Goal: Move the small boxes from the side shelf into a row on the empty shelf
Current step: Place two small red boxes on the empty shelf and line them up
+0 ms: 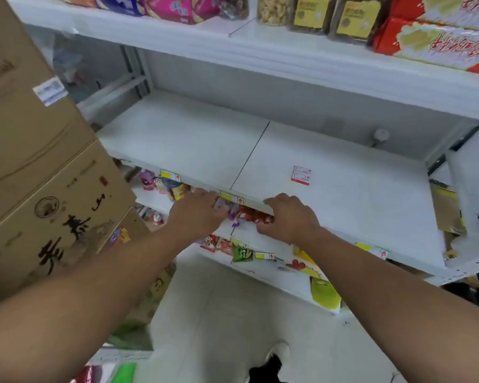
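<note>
We reach both hands under the empty shelf's [329, 194] front edge: left hand [197, 210] and right hand [288, 218] flank the small boxes [250, 215] between them (grip hidden, we cannot tell), lying crosswise.

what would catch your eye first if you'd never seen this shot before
Two bare forearms reach in from below, the left hand and right hand meeting at the front edge of a wide, nearly bare white shelf. Between them sit small red and purple packets on the shelf beneath. Tall cardboard boxes fill the left side.
</note>
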`<action>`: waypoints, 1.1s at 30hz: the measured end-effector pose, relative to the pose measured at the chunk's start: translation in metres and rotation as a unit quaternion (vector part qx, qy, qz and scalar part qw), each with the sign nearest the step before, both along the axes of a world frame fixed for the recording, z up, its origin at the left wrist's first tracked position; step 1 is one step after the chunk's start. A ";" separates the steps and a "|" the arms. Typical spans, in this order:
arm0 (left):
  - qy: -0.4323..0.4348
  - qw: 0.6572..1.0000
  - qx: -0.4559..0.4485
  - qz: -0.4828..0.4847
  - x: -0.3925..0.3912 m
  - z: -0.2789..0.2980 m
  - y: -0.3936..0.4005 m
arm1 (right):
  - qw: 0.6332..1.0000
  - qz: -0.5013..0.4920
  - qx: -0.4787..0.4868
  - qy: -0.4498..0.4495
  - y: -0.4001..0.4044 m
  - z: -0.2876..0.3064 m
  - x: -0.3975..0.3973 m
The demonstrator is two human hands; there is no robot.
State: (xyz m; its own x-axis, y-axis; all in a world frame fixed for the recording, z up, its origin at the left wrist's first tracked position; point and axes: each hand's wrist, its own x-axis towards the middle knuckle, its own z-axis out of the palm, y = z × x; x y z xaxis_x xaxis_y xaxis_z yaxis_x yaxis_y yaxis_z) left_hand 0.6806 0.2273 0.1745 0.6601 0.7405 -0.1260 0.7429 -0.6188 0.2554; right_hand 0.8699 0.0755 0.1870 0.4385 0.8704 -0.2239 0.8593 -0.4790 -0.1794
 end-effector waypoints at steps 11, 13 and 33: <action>0.011 0.996 0.000 0.087 -0.175 -0.025 -0.050 | 0.992 0.116 -0.042 -0.025 0.001 -0.018 -0.154; 0.016 0.994 0.008 0.109 -0.199 -0.018 -0.060 | 0.989 0.139 -0.042 -0.025 0.002 -0.016 -0.171; 0.077 0.901 -0.039 0.425 -0.315 -0.010 -0.250 | 0.907 0.413 -0.013 0.087 -0.035 -0.021 -0.266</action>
